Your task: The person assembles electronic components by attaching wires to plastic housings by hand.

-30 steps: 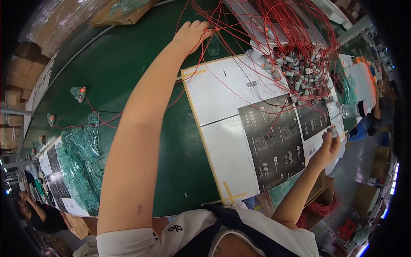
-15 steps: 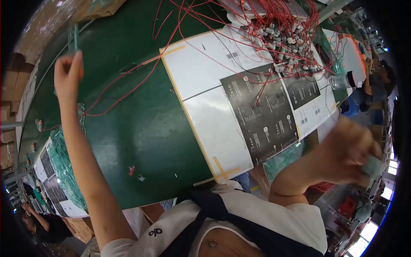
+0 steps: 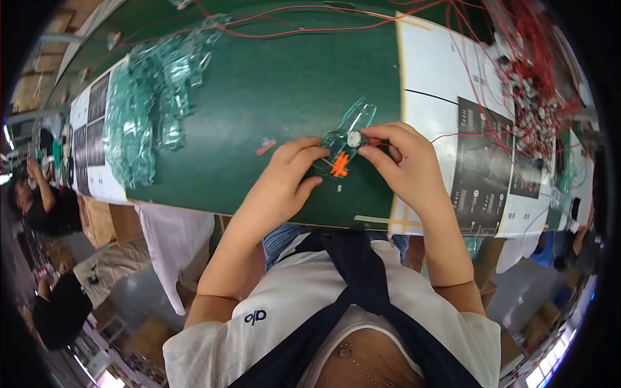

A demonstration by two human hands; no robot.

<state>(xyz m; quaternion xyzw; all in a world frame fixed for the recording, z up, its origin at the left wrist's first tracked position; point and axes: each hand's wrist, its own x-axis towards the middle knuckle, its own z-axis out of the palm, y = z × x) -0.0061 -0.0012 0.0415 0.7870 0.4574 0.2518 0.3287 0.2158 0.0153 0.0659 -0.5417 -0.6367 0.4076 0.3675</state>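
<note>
Over the green table [image 3: 259, 84], my two hands meet around a clear green plastic shell [image 3: 361, 115]. A bright orange piece [image 3: 339, 165] sits at its near end. My left hand [image 3: 284, 178] has its fingers curled on the shell's left side, the thumb a little apart below. Between thumb and fingertips of my right hand [image 3: 407, 161] is a small round white part [image 3: 354, 139], right against the shell. A red wire runs away to the right behind that hand. Whether the white part sits inside the shell, I cannot tell.
A heap of clear green plastic shells [image 3: 132, 123] lies at the left. Printed black-and-white sheets [image 3: 427, 116] cover the right part, with a pile of red-wired grey parts [image 3: 533, 110] beyond. A small red piece [image 3: 266, 146] lies near my left hand. Other people [image 3: 55, 200] are at the far left.
My left hand has come from the far left, and my right hand from the right, to the middle, where both now work on the shell. The view has turned too.
</note>
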